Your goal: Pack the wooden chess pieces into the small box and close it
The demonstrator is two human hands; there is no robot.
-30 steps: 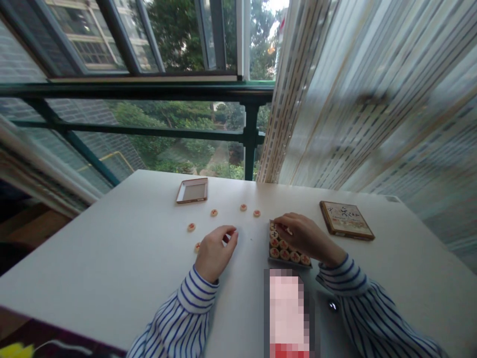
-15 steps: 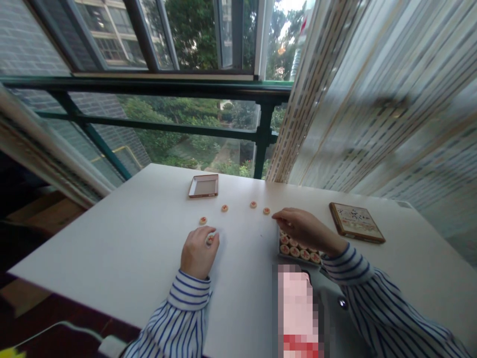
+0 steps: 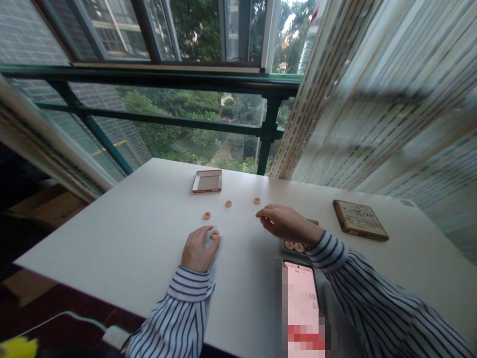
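Observation:
My left hand (image 3: 197, 248) rests low over the white table (image 3: 156, 214), thumb and index finger curved round a round wooden xiangqi piece (image 3: 215, 234) with a red character facing up. Just beyond it is another xiangqi piece (image 3: 206, 215), with a third xiangqi piece (image 3: 228, 204) farther back. My right hand (image 3: 278, 221) hovers with its fingertips pressed together, close to a xiangqi piece (image 3: 257, 201); whatever is inside the fingers is hidden. Under the right wrist, a box (image 3: 288, 252) of xiangqi pieces (image 3: 299, 247) is mostly covered.
A shallow tray-like lid (image 3: 207, 182) lies at the back of the table. Toward the right is a flat box (image 3: 359, 219) with a printed cover. A phone (image 3: 301, 293), partly blurred out, lies in front of the piece box. Curtains and a window railing border the far side.
My right hand has moved left from the piece box and now hides the nearby piece that showed before. More of the piece at my left hand shows, and the view has shifted slightly.

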